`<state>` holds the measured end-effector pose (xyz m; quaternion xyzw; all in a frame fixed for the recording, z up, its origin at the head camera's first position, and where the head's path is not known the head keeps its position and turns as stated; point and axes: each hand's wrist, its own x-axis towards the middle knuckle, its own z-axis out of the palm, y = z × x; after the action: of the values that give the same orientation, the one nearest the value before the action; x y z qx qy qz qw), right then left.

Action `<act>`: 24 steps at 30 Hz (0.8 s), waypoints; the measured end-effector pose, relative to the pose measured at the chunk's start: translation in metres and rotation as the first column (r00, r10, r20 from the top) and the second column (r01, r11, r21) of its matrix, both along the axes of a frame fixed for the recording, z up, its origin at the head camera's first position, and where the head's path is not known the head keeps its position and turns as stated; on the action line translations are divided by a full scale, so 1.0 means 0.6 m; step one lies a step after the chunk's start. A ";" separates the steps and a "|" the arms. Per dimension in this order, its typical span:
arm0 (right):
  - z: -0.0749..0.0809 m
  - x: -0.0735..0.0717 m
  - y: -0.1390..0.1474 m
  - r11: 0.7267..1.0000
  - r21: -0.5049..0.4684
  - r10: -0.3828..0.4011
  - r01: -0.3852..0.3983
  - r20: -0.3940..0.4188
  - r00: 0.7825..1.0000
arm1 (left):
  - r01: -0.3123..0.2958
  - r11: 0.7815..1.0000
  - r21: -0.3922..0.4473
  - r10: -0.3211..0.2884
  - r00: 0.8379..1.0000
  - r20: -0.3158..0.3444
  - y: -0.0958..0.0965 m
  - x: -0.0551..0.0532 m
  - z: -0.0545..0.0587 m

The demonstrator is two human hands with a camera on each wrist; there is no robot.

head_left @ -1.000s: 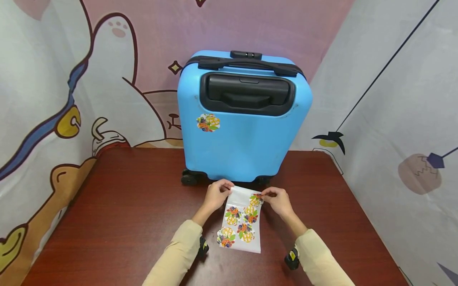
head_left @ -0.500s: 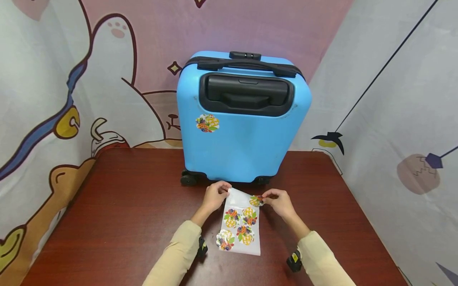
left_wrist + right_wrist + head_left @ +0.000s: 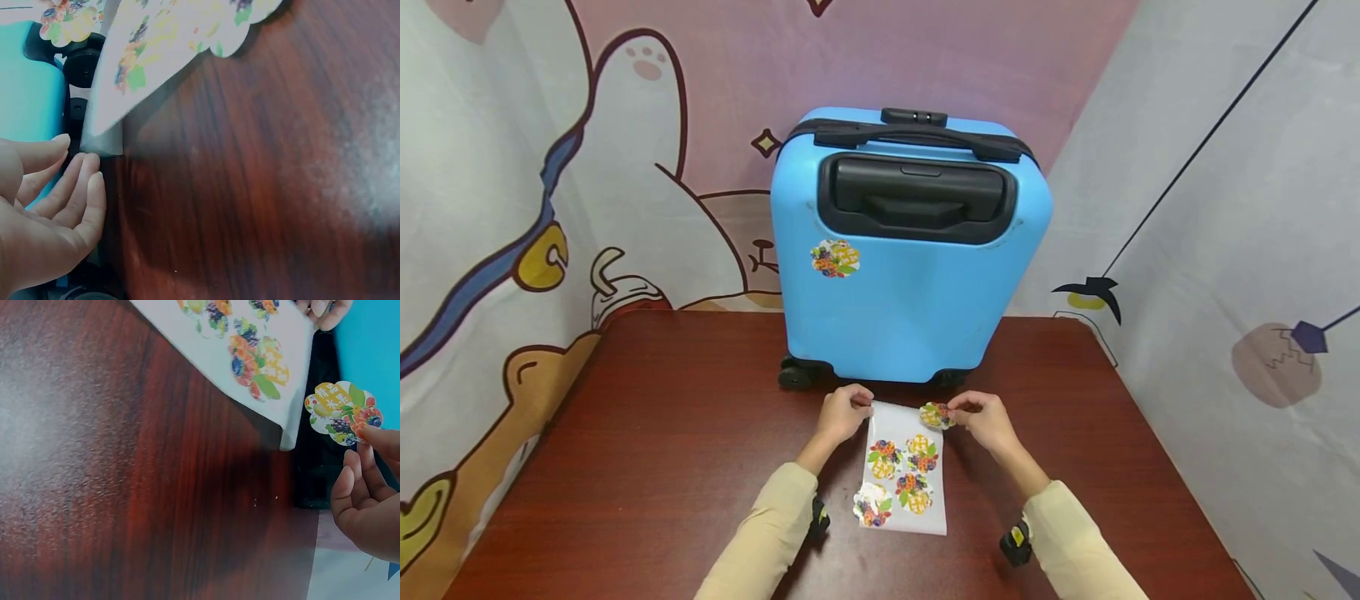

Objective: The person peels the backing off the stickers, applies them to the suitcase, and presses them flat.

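Note:
A white sticker sheet [image 3: 901, 517] bearing several round fruit stickers lies in front of an upright blue suitcase [image 3: 895, 308]. My left hand [image 3: 842, 413] pinches its top left corner; in the left wrist view the fingertips [image 3: 91, 161] are beside the curled sheet edge. My right hand [image 3: 987, 425] pinches a loose scalloped fruit sticker [image 3: 340, 409] by its edge, between thumb and finger. In the right wrist view this sticker hangs apart from the sheet, near the suitcase. Another fruit sticker [image 3: 835, 258] is on the suitcase's front, at upper left.
The suitcase stands on black wheels [image 3: 795, 374] at the back of a dark red-brown wooden table [image 3: 662, 450]. A patterned cloth [image 3: 722, 92] hangs behind and at both sides. Black devices [image 3: 1017, 543] are worn on both wrists.
The sticker in my right hand has come away from the sheet and rises slightly. My left hand has shifted left and a little down, and the sheet's upper end has flattened out.

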<state>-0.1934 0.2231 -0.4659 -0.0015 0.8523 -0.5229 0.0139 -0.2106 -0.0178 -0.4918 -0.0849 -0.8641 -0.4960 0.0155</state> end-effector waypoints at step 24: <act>0.017 -0.017 -0.049 0.987 -0.047 0.153 -0.156 -0.072 0.986 | 0.198 0.979 0.055 -0.197 0.980 -0.010 0.021 0.007 0.010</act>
<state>-0.2034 0.1938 -0.4554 -0.0858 0.8355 -0.5422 0.0254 -0.2064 -0.0054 -0.4856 -0.1708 -0.8371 -0.5188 -0.0295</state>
